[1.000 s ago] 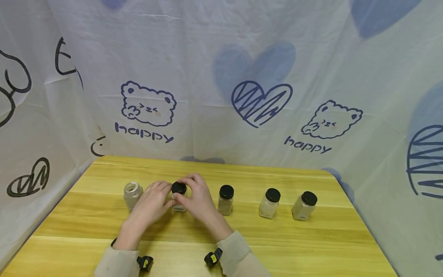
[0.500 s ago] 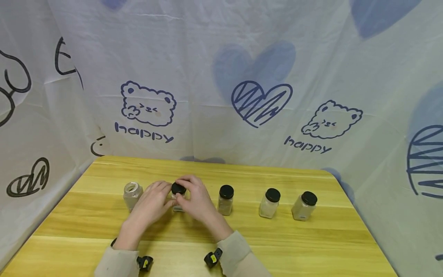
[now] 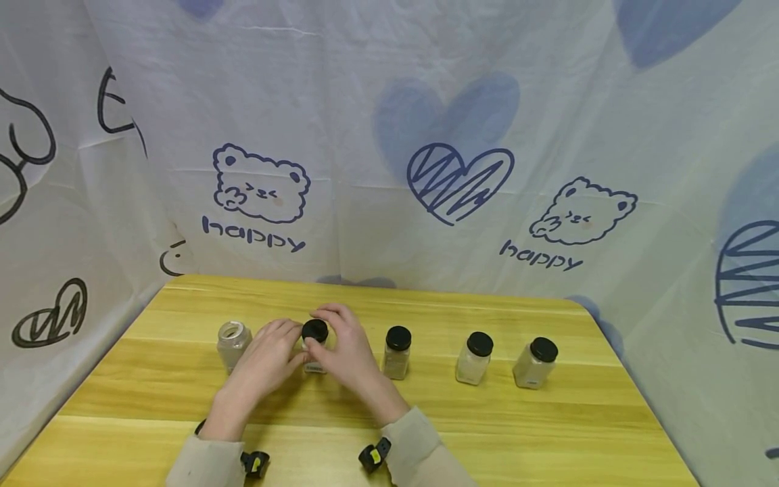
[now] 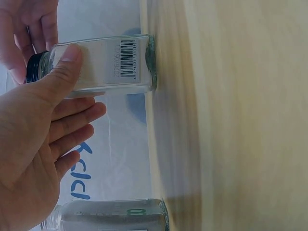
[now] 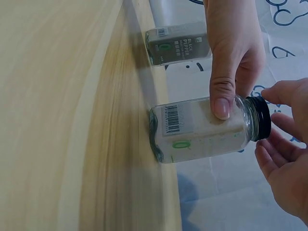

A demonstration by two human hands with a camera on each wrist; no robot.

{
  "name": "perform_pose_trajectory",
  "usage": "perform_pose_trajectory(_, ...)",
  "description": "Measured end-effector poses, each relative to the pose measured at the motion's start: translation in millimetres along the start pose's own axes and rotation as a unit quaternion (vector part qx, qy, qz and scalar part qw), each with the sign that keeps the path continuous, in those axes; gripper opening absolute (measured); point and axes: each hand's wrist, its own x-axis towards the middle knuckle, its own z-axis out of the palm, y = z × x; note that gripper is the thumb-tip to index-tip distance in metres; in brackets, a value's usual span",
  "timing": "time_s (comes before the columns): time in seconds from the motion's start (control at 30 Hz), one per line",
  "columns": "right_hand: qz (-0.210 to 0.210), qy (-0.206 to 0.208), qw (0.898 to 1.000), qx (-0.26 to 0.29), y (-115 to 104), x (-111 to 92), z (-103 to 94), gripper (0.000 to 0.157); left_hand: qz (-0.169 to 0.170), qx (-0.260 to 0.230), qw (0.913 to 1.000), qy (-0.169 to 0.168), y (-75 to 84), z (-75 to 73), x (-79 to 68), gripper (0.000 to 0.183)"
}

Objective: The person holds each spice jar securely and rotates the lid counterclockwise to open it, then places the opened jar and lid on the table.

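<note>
A square glass spice jar (image 5: 202,132) of pale powder stands upright on the table, with a barcode label near its base. My left hand (image 3: 268,355) holds its body, thumb (image 4: 65,72) on the near side and fingers behind. Around the jar's black screw lid (image 3: 314,331) curl the thumb and fingers of my right hand (image 3: 347,348), and the lid sits on the jar's neck. Left of my left hand is a lidless spice jar (image 3: 233,338), labelled black pepper in the right wrist view, partly hidden behind the hand.
To the right stand three more spice jars with black lids: a darker one (image 3: 397,352), a pale one (image 3: 473,357) and another pale one (image 3: 535,362). The wooden table (image 3: 487,433) ends at a printed cloth (image 3: 365,223) behind and at the sides.
My right hand's fingers and thumb have shifted slightly around the lid, first one way and then back. The left hand and all the jars keep their places.
</note>
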Motion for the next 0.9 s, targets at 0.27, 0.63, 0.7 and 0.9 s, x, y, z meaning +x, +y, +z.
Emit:
perform_pose_trajectory(0.27, 0.004, 0.011, 1.0, -0.017, -0.7, -1.9, 1.9, 0.033, 0.0, -0.007, 1.0, 0.001, -1.2, 3.4, -0.7, 0.049)
perform_pose_trajectory(0.63, -0.01, -0.006, 0.999, -0.032, -1.2, -1.6, -0.2, 0.031, -0.006, -0.007, 0.9999, -0.009, -0.7, 3.3, -0.6, 0.053)
perform_pose_trajectory(0.7, -0.016, -0.01, 0.999, -0.028, -0.9, -1.4, -0.2, 0.031, -0.006, -0.007, 0.9999, -0.009, -0.8, 3.4, -0.4, 0.053)
perform_pose_trajectory(0.9, -0.026, -0.021, 0.999, -0.009, 0.3, -0.6, -0.8, 0.036, -0.007, -0.002, 0.9999, -0.011, -1.1, 3.3, -0.1, 0.055)
